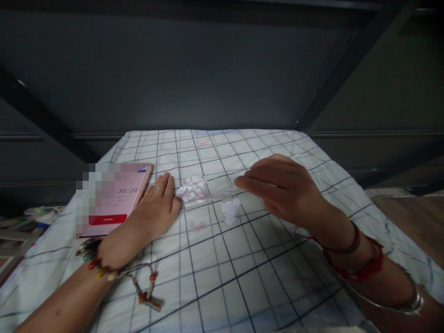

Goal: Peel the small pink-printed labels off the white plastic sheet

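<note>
My left hand [156,203] lies flat on the checked cloth, fingers stretched out, next to a pink-edged phone [120,199]. Its thumb side is close to a pile of small torn paper scraps [192,188]. Raised at the right, my right hand [282,185] pinches one end of a thin piece of clear plastic [220,192] between thumb and fingers. The plastic stretches left toward the pile; whether it is a bag or a loose film I cannot tell. A few more white scraps [231,210] lie just below it.
A white cloth with dark grid lines [222,268] covers the table. Dark panels [208,69] stand behind its far edge. At the far left is a cluttered shelf [31,231]; wooden floor [409,222] shows at the right.
</note>
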The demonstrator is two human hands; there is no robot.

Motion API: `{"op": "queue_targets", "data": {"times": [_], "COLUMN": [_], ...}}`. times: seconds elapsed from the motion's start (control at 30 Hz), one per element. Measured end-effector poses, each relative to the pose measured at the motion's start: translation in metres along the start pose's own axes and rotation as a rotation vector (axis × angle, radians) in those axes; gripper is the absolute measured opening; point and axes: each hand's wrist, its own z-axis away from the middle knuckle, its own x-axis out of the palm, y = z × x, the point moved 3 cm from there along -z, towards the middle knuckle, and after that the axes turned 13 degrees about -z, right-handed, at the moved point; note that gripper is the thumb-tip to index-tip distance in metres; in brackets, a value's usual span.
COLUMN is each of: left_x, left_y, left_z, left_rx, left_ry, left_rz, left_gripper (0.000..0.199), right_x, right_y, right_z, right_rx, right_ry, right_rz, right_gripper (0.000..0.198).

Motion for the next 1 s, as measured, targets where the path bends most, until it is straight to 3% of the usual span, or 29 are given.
{"op": "queue_targets", "data": {"times": [0.33,0.6,1.0], "left_x": [0.003,-0.014,-0.005], "left_y": [-0.002,0.006,0.003], "left_z": [0.001,0.002,0.001], "left_rx": [-0.001,-0.017,-0.014], "left_ry": [0.052,-0.100,-0.026], "left_rz": [0.026,0.026,0.036], "left_gripper": [0.072,0.073,0.075], "right_x": [0.002,0.000,0.006], "right_y": [0.007,0.001,0.003], "right_z": [0.003,-0.001,0.003], "right_rx": [0.027,0.007,0.028], "right_ry": [0.005,-0.033,-0.033], "right_rz": [0.125,0.036,0.056], "right_gripper": [0.038,0.032,0.034]}}
